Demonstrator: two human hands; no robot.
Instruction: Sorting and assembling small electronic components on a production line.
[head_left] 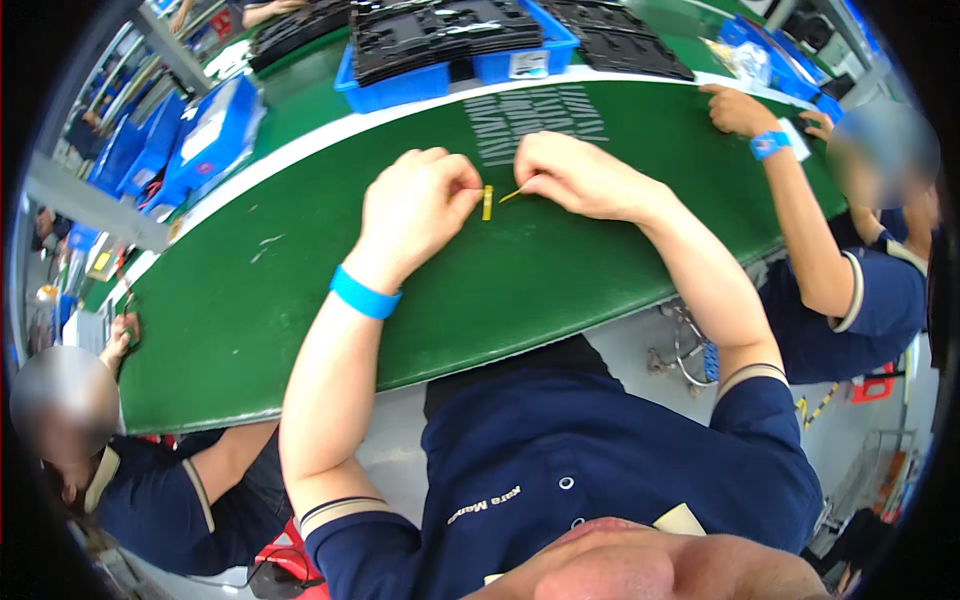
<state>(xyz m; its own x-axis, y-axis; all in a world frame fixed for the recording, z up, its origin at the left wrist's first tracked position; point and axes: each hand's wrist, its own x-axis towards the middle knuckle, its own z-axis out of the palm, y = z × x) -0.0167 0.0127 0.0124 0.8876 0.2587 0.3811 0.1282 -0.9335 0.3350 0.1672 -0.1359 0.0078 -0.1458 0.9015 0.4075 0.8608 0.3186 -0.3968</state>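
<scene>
pinching a small yellow strip [487, 205] at its fingertips, the left hand [418, 195] is over the green surface [250, 330]; the right hand [580, 176], near it, grips a slender yellow piece [510, 196], tilted. beyond both hands, thin pale strips [487, 128] lie in rows, with blue bins [400, 97] farther back.

"What colour is the bench [300, 330]?"
"Green, with a white band [395, 110] along its far edge."
"And beyond that edge?"
"Blue bins [400, 97] under black trays [430, 40]."
"Any pattern?"
"Pale grey strips [535, 118] in rows near the far edge."
"By the hands?"
"A yellow strip [487, 205] at the left hand [420, 195], a yellow sliver [510, 195] in the right hand [575, 175]. Blue wristband [365, 293]; navy shirt [600, 440], beige-banded cuffs [345, 512]."
</scene>
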